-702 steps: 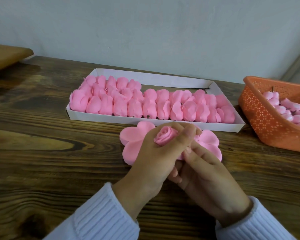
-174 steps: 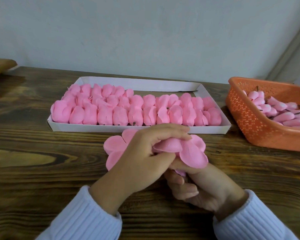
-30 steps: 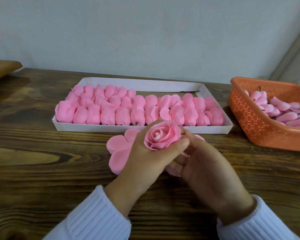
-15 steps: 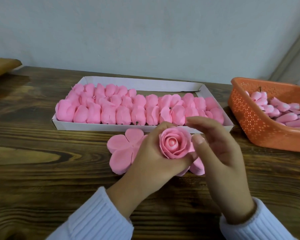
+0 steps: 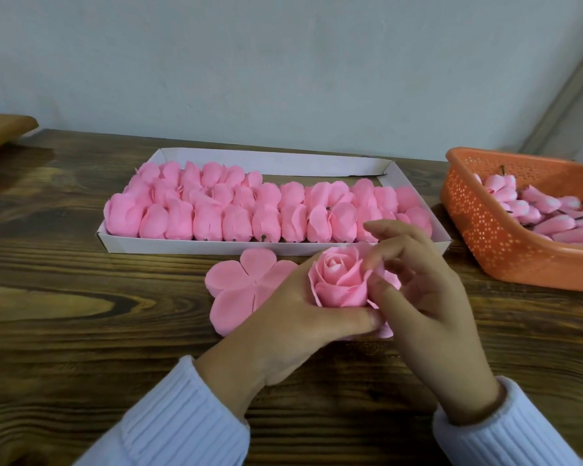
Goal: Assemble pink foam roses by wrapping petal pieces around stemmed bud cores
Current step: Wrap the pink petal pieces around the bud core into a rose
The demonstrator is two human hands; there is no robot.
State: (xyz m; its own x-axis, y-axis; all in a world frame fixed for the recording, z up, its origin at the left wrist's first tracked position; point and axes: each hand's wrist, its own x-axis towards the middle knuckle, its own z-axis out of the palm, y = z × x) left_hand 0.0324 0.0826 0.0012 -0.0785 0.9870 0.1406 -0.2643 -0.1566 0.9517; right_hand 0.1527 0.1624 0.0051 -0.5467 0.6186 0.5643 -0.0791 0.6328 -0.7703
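While the left hand (image 5: 297,317) curls round the base of the layered pink foam rose (image 5: 340,280), holding it bloom-up just above the dark wooden table (image 5: 81,297), the right hand (image 5: 428,297) meets it from the right, thumb and forefinger pinching an outer petal edge (a shaping touch, I judge). From my remote station I read this rose as nearly finished: several petal layers close round its core, and the stem is hidden in the left palm. Behind the hands, the shallow white cardboard tray (image 5: 216,245) carries rows of completed pink roses (image 5: 249,213) lying on their sides. Work remains, however. A flat five-lobed pink foam petal piece (image 5: 246,284) lies unwrapped beside the left hand and partly under it. The orange perforated plastic basket (image 5: 485,230) at the right holds many stemmed pale-pink bud cores (image 5: 545,210) not yet wrapped. More pink foam shows beneath the right hand; I cannot tell whether it belongs to this rose.
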